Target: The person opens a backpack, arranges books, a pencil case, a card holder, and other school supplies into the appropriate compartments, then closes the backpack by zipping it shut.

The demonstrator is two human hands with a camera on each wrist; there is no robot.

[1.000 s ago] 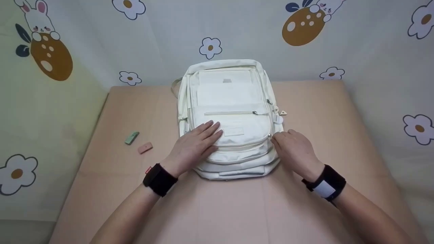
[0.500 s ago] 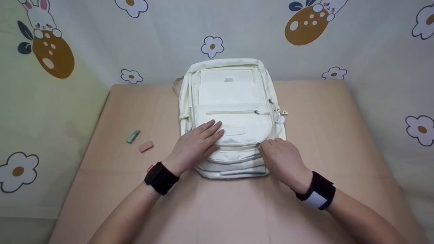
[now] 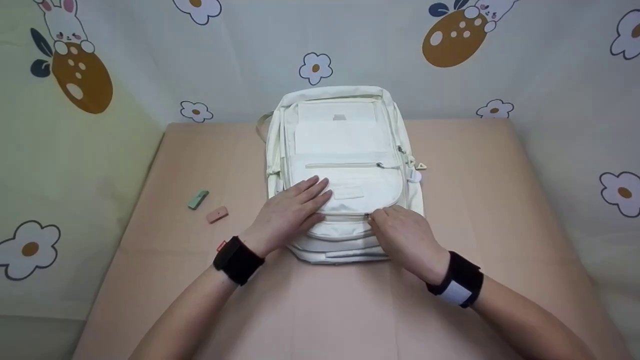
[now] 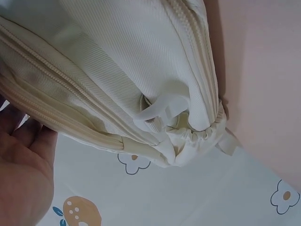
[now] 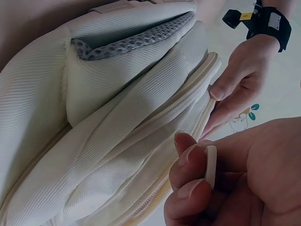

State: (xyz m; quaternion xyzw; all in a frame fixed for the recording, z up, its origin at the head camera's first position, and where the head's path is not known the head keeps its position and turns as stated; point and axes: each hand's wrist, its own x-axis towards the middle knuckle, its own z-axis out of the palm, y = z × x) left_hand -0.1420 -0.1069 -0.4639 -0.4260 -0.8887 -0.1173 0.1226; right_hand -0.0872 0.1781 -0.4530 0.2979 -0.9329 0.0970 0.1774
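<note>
A cream backpack (image 3: 336, 137) lies on its back, its front panel facing up. Spread across the lower left of that panel is my left hand (image 3: 290, 215), fingers straight. My right hand (image 3: 406, 237) pinches the zipper pull at the lower front pocket's curved zipper, beside the metal slider (image 3: 368, 216). Between the curled right fingers, the right wrist view shows a flat white zipper pull (image 5: 211, 165). At the left edge of the left wrist view, the left hand (image 4: 26, 174) touches the bag's edge near a white side buckle (image 4: 164, 108).
Left of the bag, a green block (image 3: 198, 199) and a pink block (image 3: 217, 215) lie on the pinkish table (image 3: 340, 310). Behind and at the sides hangs a patterned curtain (image 3: 250, 55). Small charms (image 3: 416, 172) hang off the bag's right side.
My right hand has moved leftward along the pocket's zipper, from its right corner to the bottom edge, drawing the slider with it. The left hand stays in place on the bag.
</note>
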